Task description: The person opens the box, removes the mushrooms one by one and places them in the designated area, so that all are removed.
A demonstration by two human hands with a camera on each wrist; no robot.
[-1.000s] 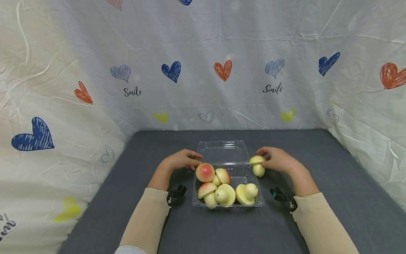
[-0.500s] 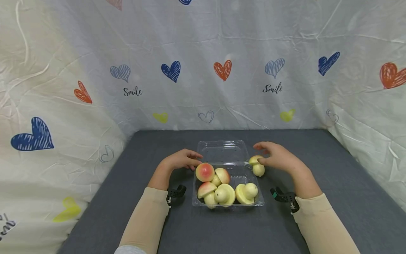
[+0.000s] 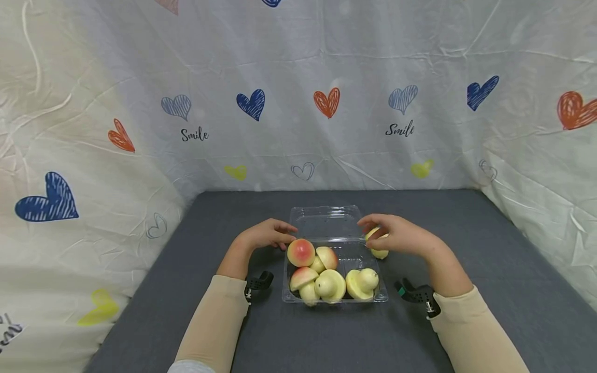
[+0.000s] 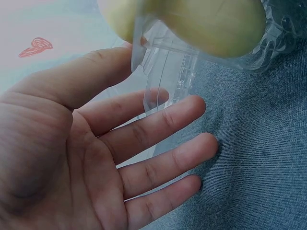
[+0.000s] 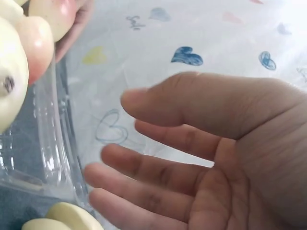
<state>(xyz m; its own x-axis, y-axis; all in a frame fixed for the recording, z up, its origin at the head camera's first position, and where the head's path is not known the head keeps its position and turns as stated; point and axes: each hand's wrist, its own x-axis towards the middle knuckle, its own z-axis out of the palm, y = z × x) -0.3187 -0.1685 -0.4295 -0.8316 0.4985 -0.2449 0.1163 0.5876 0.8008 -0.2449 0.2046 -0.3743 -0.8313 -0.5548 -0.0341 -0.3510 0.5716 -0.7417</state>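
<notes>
A clear plastic clamshell box lies with its lid folded back. Several mushroom-shaped pieces, pale yellow with some reddish caps, sit in it, among them a red-capped mushroom in the rear left corner and a yellow mushroom at front right. My left hand is at the box's left rear edge, its thumb against the clear plastic and its fingers fairly straight. My right hand hovers over the box's right rear corner, holding nothing. Partly hidden behind it, another mushroom lies outside the box.
Dark grey cloth covers the table. White sheeting printed with hearts hangs behind and at both sides. Black wrist straps with cameras, such as the right strap, hang below the forearms.
My right hand has let go of the mushroom beside the box, lifted, and moved left over the box's corner. That mushroom and my left hand have stayed in place.
</notes>
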